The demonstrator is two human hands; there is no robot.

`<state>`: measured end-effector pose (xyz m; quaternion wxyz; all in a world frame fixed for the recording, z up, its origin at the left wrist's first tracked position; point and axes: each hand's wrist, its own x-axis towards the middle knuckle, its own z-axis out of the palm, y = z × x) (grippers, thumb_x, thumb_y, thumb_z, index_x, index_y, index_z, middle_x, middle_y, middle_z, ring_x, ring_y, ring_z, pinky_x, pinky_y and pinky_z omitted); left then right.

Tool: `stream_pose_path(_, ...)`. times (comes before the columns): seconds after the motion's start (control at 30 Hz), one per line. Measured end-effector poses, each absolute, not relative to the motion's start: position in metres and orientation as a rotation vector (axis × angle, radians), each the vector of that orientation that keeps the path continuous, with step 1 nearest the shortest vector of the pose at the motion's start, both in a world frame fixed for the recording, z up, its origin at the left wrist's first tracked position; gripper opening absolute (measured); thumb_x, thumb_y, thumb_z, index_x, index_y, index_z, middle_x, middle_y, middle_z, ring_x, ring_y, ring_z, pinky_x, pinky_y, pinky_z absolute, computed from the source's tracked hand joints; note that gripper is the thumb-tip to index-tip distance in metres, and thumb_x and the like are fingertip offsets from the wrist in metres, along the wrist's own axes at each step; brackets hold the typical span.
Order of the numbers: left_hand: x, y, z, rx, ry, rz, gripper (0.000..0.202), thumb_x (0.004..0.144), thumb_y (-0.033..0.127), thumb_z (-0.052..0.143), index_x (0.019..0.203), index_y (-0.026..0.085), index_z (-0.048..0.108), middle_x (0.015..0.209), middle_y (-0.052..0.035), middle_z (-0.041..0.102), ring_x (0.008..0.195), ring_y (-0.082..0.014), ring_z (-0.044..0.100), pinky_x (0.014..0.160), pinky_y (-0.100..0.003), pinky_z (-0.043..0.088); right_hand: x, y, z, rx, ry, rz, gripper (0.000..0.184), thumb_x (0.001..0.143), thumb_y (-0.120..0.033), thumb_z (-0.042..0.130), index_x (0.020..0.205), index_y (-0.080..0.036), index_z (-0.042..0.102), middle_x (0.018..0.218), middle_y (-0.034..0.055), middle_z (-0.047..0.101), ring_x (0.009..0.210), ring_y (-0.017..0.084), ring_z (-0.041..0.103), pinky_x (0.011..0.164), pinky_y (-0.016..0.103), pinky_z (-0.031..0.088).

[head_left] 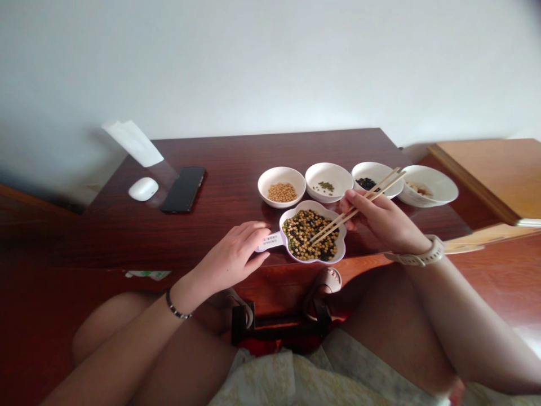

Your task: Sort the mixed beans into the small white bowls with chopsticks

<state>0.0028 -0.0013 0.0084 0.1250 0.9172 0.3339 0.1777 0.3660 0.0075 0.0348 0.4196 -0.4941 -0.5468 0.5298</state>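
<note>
My left hand (242, 251) is closed around the handle (270, 241) of a flower-shaped white scoop with a purple rim (316, 261), near the table's front edge. Mixed beans (310, 225), yellow, black and green, fill the scoop. In my right hand (378, 217) is a pair of wooden chopsticks (353, 211), their tips down among the beans. Behind the scoop stand a bowl of yellow soybeans (282, 192), a bowl with a few green beans (325, 187) and a bowl of black beans (366, 184), partly hidden by the chopsticks and my right hand.
A larger white bowl (443, 192) with small pale and reddish bits stands at the row's right end. On the dark table (232, 152) to the left lie a black phone (184, 190), a white mouse (143, 189) and a white tissue pack (133, 142). A wall rises behind.
</note>
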Motion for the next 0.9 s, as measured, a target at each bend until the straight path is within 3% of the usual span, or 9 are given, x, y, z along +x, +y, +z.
stream_pose_path(0.9, 0.0017, -0.0008, 0.0055, 2.697, 0.96, 0.493, 0.037, 0.112, 0.024, 0.061, 0.148, 0.022, 0.052, 0.154, -0.0156, 0.063, 0.146, -0.0344, 0.061, 0.124, -0.059, 0.054, 0.3602, 0.0065, 0.034, -1.223, -1.29, 1.346, 0.049, 0.104, -0.065, 0.069, 0.078, -0.024, 0.066, 0.068, 0.0034, 0.063, 0.06, 0.018, 0.056, 0.058, 0.032, 0.046)
